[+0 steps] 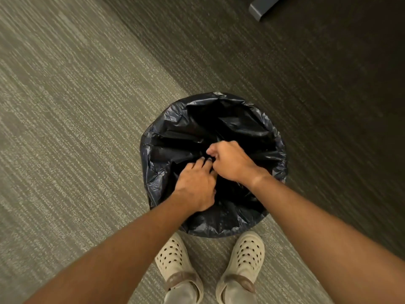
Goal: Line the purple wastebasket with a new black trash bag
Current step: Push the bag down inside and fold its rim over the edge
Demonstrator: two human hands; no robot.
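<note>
Striped grey carpet [76,106] covers the floor on which the work is done, darker toward the far right. Over the middle of the bin opening, the right hand [232,163] is closed in a loose fist, its fingers pinched on a fold of black film; the left hand [197,185] lies just beside it, touching it, fingers curled down and gripping the same gathered plastic. The black trash bag [175,128] is already draped over the whole rim and hangs down the outside all round, so the purple wastebasket itself is hidden beneath it and cannot be seen. The lining is judged nearly done: what seems left is for the slack held at the centre to be pushed down or tightened. Outward, open carpet is found on the left and far sides. Two pale clogs [241,260] stand close against the near edge, and a grey furniture foot [263,7] sits well apart at the top.
</note>
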